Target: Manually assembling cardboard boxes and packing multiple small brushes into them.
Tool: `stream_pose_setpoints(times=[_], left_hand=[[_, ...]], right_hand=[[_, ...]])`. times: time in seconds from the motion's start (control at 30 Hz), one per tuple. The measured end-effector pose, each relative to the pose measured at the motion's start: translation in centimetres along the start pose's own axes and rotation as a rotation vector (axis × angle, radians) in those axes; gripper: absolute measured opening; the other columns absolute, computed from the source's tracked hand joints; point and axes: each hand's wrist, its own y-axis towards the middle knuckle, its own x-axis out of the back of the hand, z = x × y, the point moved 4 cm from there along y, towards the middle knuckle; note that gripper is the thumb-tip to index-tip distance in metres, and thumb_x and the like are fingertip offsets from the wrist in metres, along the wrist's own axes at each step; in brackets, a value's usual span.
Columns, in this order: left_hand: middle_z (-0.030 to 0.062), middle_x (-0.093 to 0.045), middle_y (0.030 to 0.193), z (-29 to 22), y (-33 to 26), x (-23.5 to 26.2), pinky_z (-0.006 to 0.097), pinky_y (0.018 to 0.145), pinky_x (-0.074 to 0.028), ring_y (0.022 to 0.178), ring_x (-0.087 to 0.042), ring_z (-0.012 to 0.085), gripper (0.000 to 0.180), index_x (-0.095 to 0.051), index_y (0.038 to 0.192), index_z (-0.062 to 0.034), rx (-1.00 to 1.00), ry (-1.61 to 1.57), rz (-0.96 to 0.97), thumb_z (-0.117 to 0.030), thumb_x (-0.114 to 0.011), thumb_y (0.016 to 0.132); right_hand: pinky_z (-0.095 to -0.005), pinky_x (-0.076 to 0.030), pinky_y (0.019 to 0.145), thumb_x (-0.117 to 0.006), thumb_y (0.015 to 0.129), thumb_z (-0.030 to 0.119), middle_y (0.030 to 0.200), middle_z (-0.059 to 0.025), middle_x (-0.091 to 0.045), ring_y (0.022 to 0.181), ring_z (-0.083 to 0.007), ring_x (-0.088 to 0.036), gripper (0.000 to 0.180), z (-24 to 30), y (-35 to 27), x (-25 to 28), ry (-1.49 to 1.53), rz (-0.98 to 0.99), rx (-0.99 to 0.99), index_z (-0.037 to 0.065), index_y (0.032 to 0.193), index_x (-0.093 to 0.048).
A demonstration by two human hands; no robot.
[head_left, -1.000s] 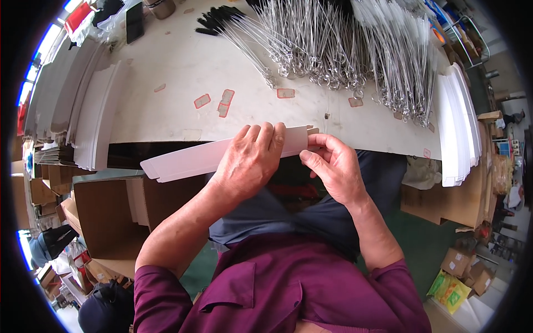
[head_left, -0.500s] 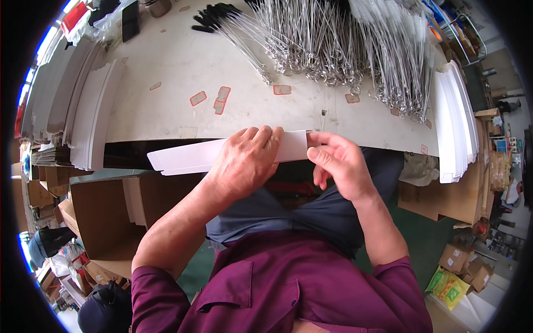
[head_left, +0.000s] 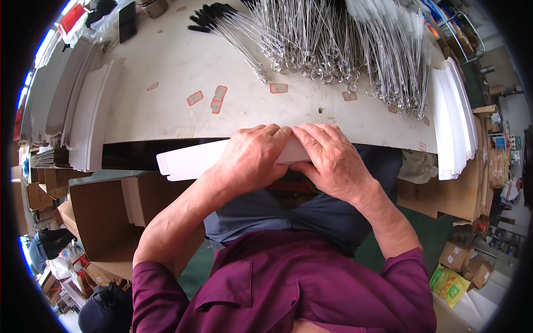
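A long, narrow white paper box (head_left: 191,160) lies across my lap at the table's near edge, its left end showing small flaps. My left hand (head_left: 252,152) is closed over the middle of it, fingers on the far side and thumb on the near side. At the box's right end my right hand (head_left: 330,161) wraps round it, fingers over the top and thumb beneath. The two hands almost touch. That right end is hidden under my fingers.
Wire-handled brushes (head_left: 327,44) with black bristles and ring ends pile at the table's far side. Flat white boxes stack at the left (head_left: 91,119) and right (head_left: 452,122). An open brown carton (head_left: 105,222) stands lower left. A dark phone (head_left: 127,23) lies far left.
My right hand has moved left from beside the box's end and closed over it. The box has shifted slightly right, and its left end has dropped a little.
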Motion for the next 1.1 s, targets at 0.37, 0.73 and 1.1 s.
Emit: stream_pose_setpoints(times=[0.37, 0.73, 1.1], left_hand=[[0.0170, -0.067, 0.104, 0.3, -0.8, 2.2, 0.047, 0.083, -0.055, 0.097, -0.068, 0.0376, 0.053, -0.061, 0.121, 0.0001, -0.029, 0.093, -0.091, -0.020, -0.080, 0.076], [0.0194, -0.067, 0.116, 0.7, -0.3, 1.4, 0.047, 0.091, -0.054, 0.106, -0.067, 0.0381, 0.061, -0.060, 0.126, 0.0018, 0.011, 0.073, 0.020, -0.022, -0.083, 0.075], [0.0182, -0.066, 0.120, 3.3, -0.6, 2.6, 0.048, 0.097, -0.050, 0.114, -0.064, 0.0380, 0.065, -0.058, 0.131, -0.0014, 0.029, 0.099, 0.003, -0.028, -0.084, 0.078]], right_hand=[[-0.0438, -0.049, 0.105, -0.084, 0.079, 0.022, 0.127, -0.0178, -0.061, 0.118, -0.0337, -0.059, 0.064, -2.0, -0.4, 1.2, -0.055, -0.027, 0.043, -0.005, 0.132, -0.059], [-0.0441, -0.048, 0.103, -0.082, 0.081, 0.019, 0.128, -0.0166, -0.061, 0.118, -0.0329, -0.059, 0.063, -1.6, 0.5, 0.1, -0.048, 0.006, 0.095, -0.005, 0.133, -0.058], [-0.0437, -0.047, 0.104, -0.084, 0.078, 0.024, 0.129, -0.0158, -0.061, 0.118, -0.0329, -0.059, 0.067, -3.3, 0.8, 0.8, -0.057, 0.002, 0.007, 0.000, 0.135, -0.059]])
